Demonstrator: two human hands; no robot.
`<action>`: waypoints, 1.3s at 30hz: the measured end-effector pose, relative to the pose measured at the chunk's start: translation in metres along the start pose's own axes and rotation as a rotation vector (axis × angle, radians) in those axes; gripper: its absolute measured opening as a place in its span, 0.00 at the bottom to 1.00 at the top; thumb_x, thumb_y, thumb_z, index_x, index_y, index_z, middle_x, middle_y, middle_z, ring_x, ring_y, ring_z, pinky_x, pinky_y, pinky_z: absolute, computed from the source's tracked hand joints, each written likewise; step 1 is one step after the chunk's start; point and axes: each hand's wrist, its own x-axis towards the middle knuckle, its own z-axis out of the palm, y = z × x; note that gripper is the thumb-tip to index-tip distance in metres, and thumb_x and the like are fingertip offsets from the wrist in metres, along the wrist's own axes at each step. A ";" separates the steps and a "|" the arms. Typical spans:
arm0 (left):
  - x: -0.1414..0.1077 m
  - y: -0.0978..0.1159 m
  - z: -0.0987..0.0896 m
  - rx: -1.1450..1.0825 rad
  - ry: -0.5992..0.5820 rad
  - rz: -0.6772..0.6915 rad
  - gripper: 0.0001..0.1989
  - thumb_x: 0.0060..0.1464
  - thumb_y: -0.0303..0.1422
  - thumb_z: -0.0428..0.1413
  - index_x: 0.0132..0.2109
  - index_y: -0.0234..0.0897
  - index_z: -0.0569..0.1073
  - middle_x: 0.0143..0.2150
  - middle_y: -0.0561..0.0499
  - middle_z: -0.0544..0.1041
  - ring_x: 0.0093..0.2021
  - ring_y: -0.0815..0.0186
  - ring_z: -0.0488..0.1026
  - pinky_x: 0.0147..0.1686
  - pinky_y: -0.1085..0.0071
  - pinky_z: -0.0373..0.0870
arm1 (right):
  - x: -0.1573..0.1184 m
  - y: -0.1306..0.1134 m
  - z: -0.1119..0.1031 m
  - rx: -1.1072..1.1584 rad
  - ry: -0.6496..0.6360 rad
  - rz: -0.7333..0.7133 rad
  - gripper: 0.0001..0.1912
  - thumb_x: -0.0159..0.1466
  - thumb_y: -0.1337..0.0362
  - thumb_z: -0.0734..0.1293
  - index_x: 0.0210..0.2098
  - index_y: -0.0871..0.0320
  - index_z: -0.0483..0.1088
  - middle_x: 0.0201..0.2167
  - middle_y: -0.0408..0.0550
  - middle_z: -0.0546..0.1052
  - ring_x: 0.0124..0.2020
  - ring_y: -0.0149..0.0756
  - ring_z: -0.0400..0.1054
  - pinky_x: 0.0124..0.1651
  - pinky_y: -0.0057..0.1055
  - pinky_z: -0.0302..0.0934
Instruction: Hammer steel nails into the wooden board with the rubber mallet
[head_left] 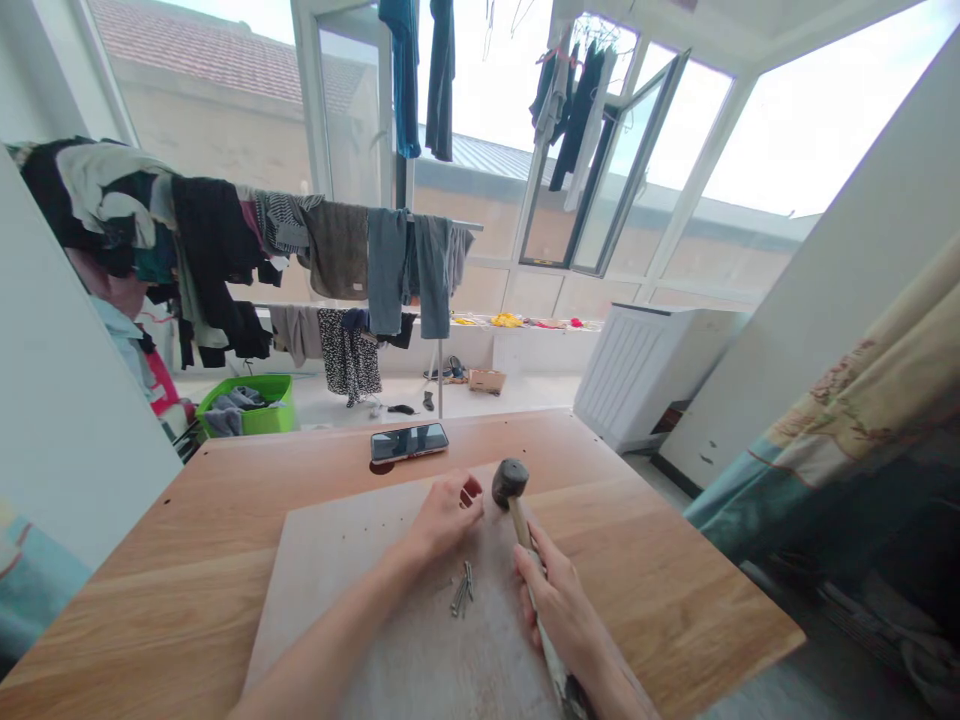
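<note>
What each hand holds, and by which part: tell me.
Right hand: the mallet, around the middle of its handle. Left hand: fingers curled, hold cannot be told.

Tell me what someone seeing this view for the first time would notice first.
Probably the dark-headed mallet, gripped by its handle in the right hand, with the left hand just beside its head over a pale board. Next, the small pile of nails on that board, between the forearms. Beyond the table, laundry crowds a rack before bright windows.
</note>
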 end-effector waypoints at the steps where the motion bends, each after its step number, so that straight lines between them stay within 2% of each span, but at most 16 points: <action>1: -0.005 0.005 -0.007 0.049 -0.068 0.043 0.05 0.51 0.27 0.54 0.35 0.36 0.74 0.33 0.49 0.77 0.33 0.64 0.75 0.35 0.71 0.69 | 0.000 0.000 0.000 0.007 -0.008 0.003 0.34 0.65 0.47 0.61 0.63 0.62 0.61 0.11 0.33 0.60 0.09 0.32 0.54 0.11 0.27 0.56; 3: -0.018 0.018 -0.021 0.214 -0.202 0.127 0.04 0.51 0.28 0.54 0.34 0.38 0.74 0.33 0.49 0.77 0.34 0.62 0.75 0.35 0.70 0.68 | 0.000 0.001 0.000 0.020 -0.012 0.007 0.35 0.66 0.47 0.61 0.64 0.63 0.59 0.11 0.33 0.60 0.10 0.32 0.54 0.11 0.27 0.55; 6: -0.039 0.038 -0.031 0.501 -0.342 0.116 0.06 0.52 0.34 0.55 0.35 0.37 0.74 0.36 0.44 0.78 0.34 0.57 0.76 0.34 0.66 0.68 | -0.001 0.002 -0.001 0.017 -0.011 -0.003 0.35 0.66 0.48 0.61 0.66 0.63 0.57 0.11 0.33 0.61 0.10 0.31 0.53 0.11 0.26 0.54; 8: -0.048 0.048 -0.028 0.597 -0.404 0.087 0.08 0.52 0.34 0.56 0.39 0.36 0.74 0.38 0.41 0.79 0.37 0.53 0.77 0.34 0.65 0.70 | 0.000 0.003 -0.001 0.005 -0.012 -0.015 0.34 0.67 0.49 0.61 0.65 0.63 0.58 0.12 0.34 0.61 0.10 0.31 0.54 0.12 0.26 0.55; 11: -0.052 0.061 -0.017 0.643 -0.496 0.083 0.11 0.52 0.27 0.53 0.44 0.35 0.74 0.41 0.39 0.80 0.40 0.51 0.78 0.36 0.64 0.72 | 0.000 0.005 -0.001 0.001 0.001 -0.008 0.35 0.67 0.49 0.61 0.67 0.64 0.57 0.14 0.35 0.63 0.12 0.32 0.57 0.11 0.26 0.55; 15: -0.051 0.077 -0.007 0.737 -0.605 0.148 0.13 0.52 0.22 0.54 0.45 0.33 0.75 0.42 0.36 0.80 0.42 0.48 0.79 0.39 0.61 0.73 | 0.000 0.004 -0.002 -0.035 0.015 -0.015 0.37 0.66 0.49 0.61 0.67 0.66 0.56 0.14 0.37 0.64 0.12 0.35 0.60 0.12 0.28 0.56; 17: -0.052 0.079 -0.006 0.773 -0.609 0.198 0.11 0.52 0.22 0.56 0.44 0.33 0.76 0.41 0.37 0.81 0.41 0.49 0.79 0.41 0.59 0.73 | 0.000 0.002 -0.002 -0.042 0.023 -0.013 0.38 0.65 0.48 0.62 0.66 0.68 0.58 0.12 0.36 0.63 0.11 0.35 0.59 0.12 0.29 0.56; 19: -0.052 0.077 -0.007 0.762 -0.588 0.243 0.09 0.52 0.23 0.56 0.41 0.34 0.76 0.38 0.39 0.81 0.38 0.51 0.79 0.41 0.59 0.72 | -0.001 -0.001 -0.003 -0.031 0.029 -0.019 0.38 0.64 0.47 0.62 0.64 0.68 0.60 0.12 0.36 0.64 0.11 0.35 0.59 0.13 0.29 0.57; 22: -0.045 0.066 -0.014 0.615 -0.495 0.234 0.05 0.49 0.24 0.56 0.33 0.36 0.75 0.34 0.44 0.80 0.33 0.57 0.77 0.35 0.65 0.70 | -0.003 -0.003 -0.002 -0.021 0.027 -0.017 0.36 0.65 0.49 0.61 0.64 0.68 0.61 0.12 0.36 0.64 0.10 0.33 0.58 0.13 0.28 0.57; 24: -0.034 0.055 -0.022 0.425 -0.371 0.185 0.04 0.47 0.24 0.55 0.30 0.37 0.73 0.31 0.48 0.78 0.31 0.61 0.74 0.31 0.69 0.66 | -0.004 -0.005 -0.002 -0.012 0.018 -0.004 0.35 0.65 0.50 0.60 0.64 0.67 0.61 0.12 0.35 0.64 0.10 0.32 0.57 0.13 0.27 0.55; 27: -0.011 0.034 -0.029 0.110 -0.126 0.038 0.03 0.47 0.24 0.55 0.30 0.36 0.72 0.27 0.53 0.74 0.29 0.66 0.72 0.31 0.73 0.65 | -0.005 -0.006 -0.001 0.007 0.002 0.010 0.35 0.65 0.50 0.61 0.64 0.67 0.61 0.11 0.35 0.63 0.09 0.31 0.55 0.11 0.26 0.52; 30: 0.002 0.010 -0.026 -0.055 0.035 -0.087 0.04 0.47 0.24 0.55 0.31 0.34 0.73 0.26 0.54 0.73 0.29 0.67 0.71 0.32 0.73 0.66 | -0.004 -0.004 0.000 0.029 0.008 0.021 0.37 0.64 0.49 0.62 0.65 0.67 0.59 0.10 0.33 0.62 0.08 0.31 0.53 0.10 0.25 0.51; 34: 0.000 -0.013 -0.016 -0.059 0.094 -0.007 0.05 0.49 0.25 0.55 0.34 0.34 0.76 0.30 0.53 0.75 0.30 0.68 0.71 0.34 0.73 0.67 | -0.002 -0.001 0.000 0.060 0.022 0.019 0.36 0.63 0.49 0.64 0.64 0.65 0.61 0.13 0.34 0.62 0.10 0.30 0.55 0.10 0.25 0.52; 39: -0.008 -0.017 -0.019 0.050 0.070 0.100 0.08 0.54 0.24 0.53 0.37 0.35 0.77 0.33 0.50 0.78 0.33 0.66 0.74 0.38 0.72 0.69 | -0.001 0.004 0.000 0.049 0.015 0.009 0.35 0.66 0.51 0.62 0.66 0.63 0.58 0.12 0.33 0.61 0.09 0.29 0.53 0.10 0.25 0.53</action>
